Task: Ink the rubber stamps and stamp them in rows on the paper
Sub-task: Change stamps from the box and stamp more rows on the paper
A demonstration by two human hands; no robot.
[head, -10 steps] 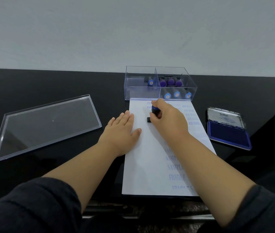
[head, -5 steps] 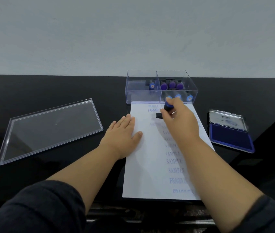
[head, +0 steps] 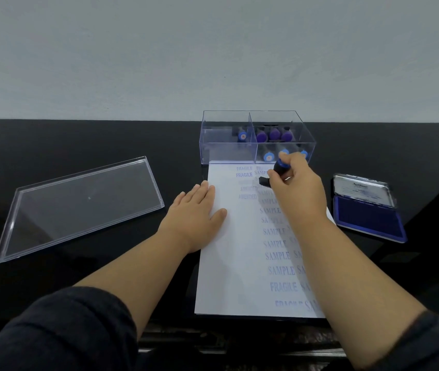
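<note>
Head-worn view, forward and down (close) over the paper [head: 229, 263]

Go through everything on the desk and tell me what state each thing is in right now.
Stamp: tilted, gripped by right hand.
Left hand: flat, pressing the paper's left edge.
Paper: partly stamped with blue FRAGILE, AMENDED and SAMPLE prints.
Ink pad: open, lid up.
Clear box: uncovered, stamps inside.
Clear lid: off, lying left of the paper.

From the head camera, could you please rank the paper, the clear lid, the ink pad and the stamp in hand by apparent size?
1. Paper and clear lid: similar, unsure
2. Ink pad
3. Stamp, held by the right hand
</note>
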